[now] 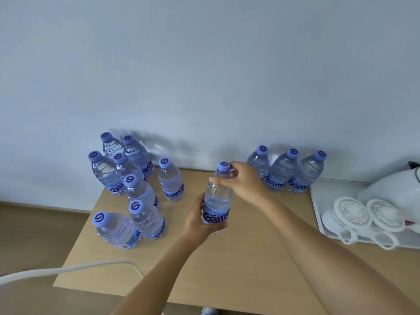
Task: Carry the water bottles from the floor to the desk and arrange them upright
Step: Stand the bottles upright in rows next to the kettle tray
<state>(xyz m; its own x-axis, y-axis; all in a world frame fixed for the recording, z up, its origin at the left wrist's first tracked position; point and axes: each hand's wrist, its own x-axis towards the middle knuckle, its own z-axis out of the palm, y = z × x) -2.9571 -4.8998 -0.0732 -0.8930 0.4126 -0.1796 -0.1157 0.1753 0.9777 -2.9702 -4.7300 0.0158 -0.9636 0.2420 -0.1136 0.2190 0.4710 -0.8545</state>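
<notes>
Over the middle of the wooden desk (238,269) I hold one clear water bottle (218,196) with a blue cap and blue label, upright. My left hand (197,221) grips its lower part around the label. My right hand (241,180) pinches its neck just under the cap. Several more bottles (141,194) stand upright in a cluster on the desk's left part, and a single bottle (171,180) stands beside them. Three bottles (288,173) stand in a row at the back by the wall.
A white tray (318,212) on the desk's right side holds two upturned white cups (350,214) and a white kettle (395,189). A white cable (68,269) crosses the front left corner. The wall runs right behind the desk; floor lies to the left.
</notes>
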